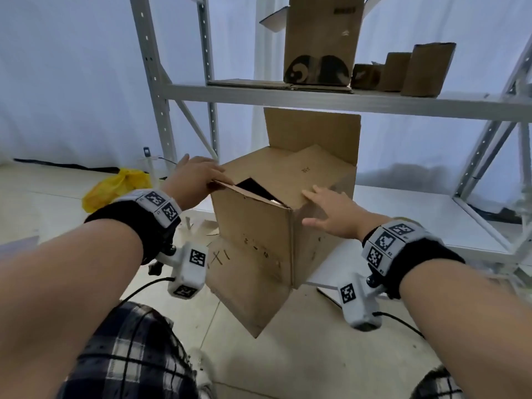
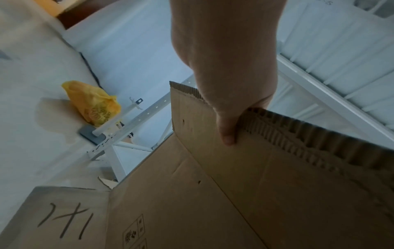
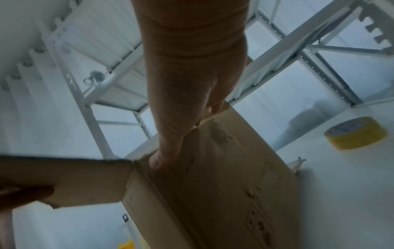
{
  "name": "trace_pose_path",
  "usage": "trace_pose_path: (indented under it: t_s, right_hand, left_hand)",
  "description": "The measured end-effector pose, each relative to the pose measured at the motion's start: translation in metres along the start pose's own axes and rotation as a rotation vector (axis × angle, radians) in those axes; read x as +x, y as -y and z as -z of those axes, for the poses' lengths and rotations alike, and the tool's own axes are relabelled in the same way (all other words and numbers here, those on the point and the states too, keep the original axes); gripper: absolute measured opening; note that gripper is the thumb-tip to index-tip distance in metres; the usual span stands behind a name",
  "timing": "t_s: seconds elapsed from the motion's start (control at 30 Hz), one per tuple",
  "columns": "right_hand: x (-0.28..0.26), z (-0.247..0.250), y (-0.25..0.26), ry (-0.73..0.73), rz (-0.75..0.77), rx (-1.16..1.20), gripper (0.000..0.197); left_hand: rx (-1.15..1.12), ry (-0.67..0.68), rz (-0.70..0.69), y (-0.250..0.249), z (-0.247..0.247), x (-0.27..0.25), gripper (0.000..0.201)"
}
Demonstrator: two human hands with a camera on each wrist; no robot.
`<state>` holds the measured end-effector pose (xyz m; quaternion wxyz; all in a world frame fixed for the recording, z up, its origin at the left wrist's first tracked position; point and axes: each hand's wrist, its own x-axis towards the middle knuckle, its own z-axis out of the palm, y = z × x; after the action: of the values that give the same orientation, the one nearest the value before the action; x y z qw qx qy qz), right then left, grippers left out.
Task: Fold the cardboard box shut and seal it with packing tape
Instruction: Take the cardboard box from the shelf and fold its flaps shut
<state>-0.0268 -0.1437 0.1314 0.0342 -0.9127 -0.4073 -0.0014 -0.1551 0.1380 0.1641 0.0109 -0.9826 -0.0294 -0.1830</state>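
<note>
A brown cardboard box [image 1: 259, 231] stands at an angle on a second box, with its far flap [image 1: 312, 133] upright. A dark gap shows at the near corner, where the top is still partly open. My left hand [image 1: 198, 174] holds the left flap at its edge, fingers on top; in the left wrist view the thumb [image 2: 228, 134] lies on the flap's [image 2: 266, 168] other face. My right hand [image 1: 331, 214] presses the right flap down with straight, spread fingers, its thumb [image 3: 157, 161] against the side wall. A yellow tape roll [image 3: 358, 133] lies on the white shelf to the right.
A grey metal rack surrounds the box; its upper shelf [image 1: 288, 95] carries a tall open box [image 1: 319, 38] and smaller cartons. The lower box [image 1: 244, 289] has handwriting on it. A yellow plastic bag [image 1: 115, 188] lies on the floor at the left. The white lower shelf [image 1: 417, 214] extends right.
</note>
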Motion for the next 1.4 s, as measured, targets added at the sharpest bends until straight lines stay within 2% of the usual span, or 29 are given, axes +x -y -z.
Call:
trace_pose_path:
  t_s: [0.07,0.17,0.23,0.27,0.33,0.43,0.5,0.6,0.67,0.7,0.8,0.87,0.97,1.03,1.07,1.13,1.2,1.27,1.33,1.4]
  right_hand:
    - [0.015,-0.006,0.007,-0.006,0.014,-0.031,0.072]
    - [0.033,-0.008,0.014,-0.019,0.060,-0.068,0.066]
    - [0.039,-0.013,0.014,-0.062,0.106,-0.097,0.059]
    - [0.040,-0.018,0.014,-0.104,0.121,-0.121,0.056]
    - [0.040,-0.032,0.016,-0.187,0.113,-0.149,0.055]
    - [0.039,-0.044,0.020,-0.250,0.033,-0.099,0.059]
    - [0.039,-0.045,0.028,-0.260,-0.011,-0.096,0.058]
    - [0.041,-0.047,0.046,-0.280,-0.048,-0.073,0.057]
    - [0.044,-0.049,0.059,-0.277,-0.010,-0.025,0.057]
    - [0.045,-0.048,0.063,-0.262,0.046,0.041,0.055]
    - [0.048,-0.035,0.062,-0.182,0.160,0.361,0.041]
    - [0.047,-0.022,0.050,-0.218,0.109,0.420,0.037]
    - [0.044,-0.006,0.017,-0.469,-0.148,0.473,0.028]
    - [0.041,0.000,-0.006,-0.602,-0.334,0.586,0.045]
    - [0.039,0.001,-0.015,-0.590,-0.398,0.667,0.062]
    - [0.035,-0.001,-0.027,-0.463,-0.471,0.804,0.092]
    - [0.038,-0.010,-0.033,-0.387,-0.506,0.841,0.100]
    - [0.042,-0.015,-0.035,-0.438,-0.524,0.870,0.088]
    - [0.044,-0.017,-0.037,-0.513,-0.527,0.838,0.060]
    - [0.042,-0.017,-0.039,-0.518,-0.524,0.717,0.034]
  left_hand:
    - [-0.030,-0.032,0.055,0.005,-0.004,-0.001,0.024]
    - [-0.133,-0.162,0.090,0.003,-0.013,-0.003,0.020]
    - [-0.171,-0.213,0.181,-0.002,-0.022,0.000,0.023]
    - [-0.186,-0.212,0.238,-0.005,-0.026,0.001,0.032]
    - [-0.281,-0.214,0.319,-0.013,-0.033,0.002,0.065]
    - [-0.437,-0.293,0.266,-0.026,-0.042,0.006,0.117]
    - [-0.610,-0.302,0.244,-0.039,-0.045,0.010,0.128]
    - [-0.879,-0.292,0.344,-0.065,-0.041,0.017,0.119]
    - [-0.843,-0.277,0.423,-0.073,-0.041,0.023,0.106]
    - [-0.793,-0.262,0.464,-0.074,-0.043,0.026,0.094]
    - [-0.715,-0.307,0.606,-0.067,-0.041,0.024,0.068]
    - [-0.727,-0.404,0.653,-0.058,-0.038,0.019,0.058]
    - [-0.761,-0.502,0.627,-0.048,-0.031,0.015,0.057]
    - [-0.710,-0.518,0.624,-0.048,-0.027,0.017,0.056]
    - [-0.707,-0.538,0.626,-0.050,-0.025,0.020,0.056]
    - [-0.734,-0.567,0.598,-0.052,-0.021,0.024,0.055]
    - [-0.768,-0.549,0.553,-0.056,-0.020,0.027,0.054]
    - [-0.760,-0.516,0.530,-0.059,-0.022,0.028,0.052]
    - [-0.748,-0.485,0.522,-0.058,-0.026,0.027,0.051]
    - [-0.742,-0.467,0.532,-0.058,-0.028,0.026,0.050]
